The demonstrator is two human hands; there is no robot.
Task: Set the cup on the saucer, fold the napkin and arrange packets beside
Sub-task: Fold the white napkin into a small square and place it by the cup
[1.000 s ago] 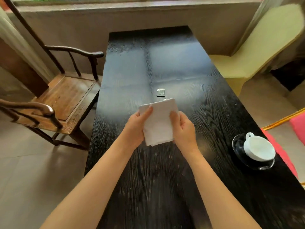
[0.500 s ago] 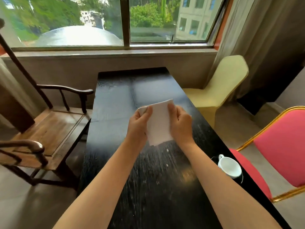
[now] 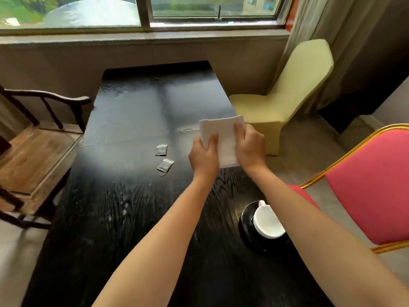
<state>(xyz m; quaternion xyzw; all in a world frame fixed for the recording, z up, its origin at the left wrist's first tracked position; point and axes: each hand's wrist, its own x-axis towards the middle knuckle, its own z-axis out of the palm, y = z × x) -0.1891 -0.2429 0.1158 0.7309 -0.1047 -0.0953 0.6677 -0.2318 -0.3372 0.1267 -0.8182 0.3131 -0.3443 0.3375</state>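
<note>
1. Dark wood-grain worktop is running lengthwise toward a window wall; daylight is glaring off its far half.
2. Wooden armchair is standing at the left edge, pale yellow covered chair at the far right, pink chair w/ gold frame at the near right.
3. Left hand & right hand are each closing a grip on the white napkin, thumbs on top, holding it up over the worktop's right edge, prob. folded.
4. Two small packets are lying apart on the worktop, left of the hands.
5. White cup is sitting on the dark saucer near the right edge; right forearm is crossing in front, hiding part of it.
</note>
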